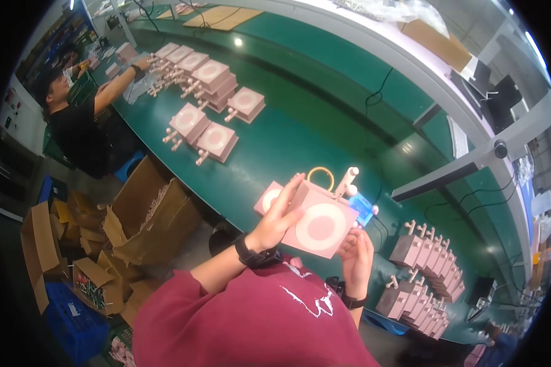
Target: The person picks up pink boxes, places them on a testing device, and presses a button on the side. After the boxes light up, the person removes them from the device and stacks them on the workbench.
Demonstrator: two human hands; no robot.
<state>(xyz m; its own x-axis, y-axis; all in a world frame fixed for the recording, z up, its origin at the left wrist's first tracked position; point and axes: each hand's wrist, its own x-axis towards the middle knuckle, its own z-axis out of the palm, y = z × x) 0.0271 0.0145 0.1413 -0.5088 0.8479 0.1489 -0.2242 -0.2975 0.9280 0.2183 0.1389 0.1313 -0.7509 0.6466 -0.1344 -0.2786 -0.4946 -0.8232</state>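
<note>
In front of my chest I hold up a pink square box with a pale ring on its face. A light pink stem with a rounded end stands out from its upper edge. My left hand grips the box by its left side, thumb over the face. Close beside its lower right corner is my right hand, fingers curled together; whether something small is in them is hidden. Another pink box lies on the table, partly behind my left hand. Behind the held box are a yellow ring and a blue object.
The green table bears stacks of similar pink boxes at far left and rows of them at right. A co-worker reaches over its far left end. Open cardboard boxes and a blue crate stand at lower left.
</note>
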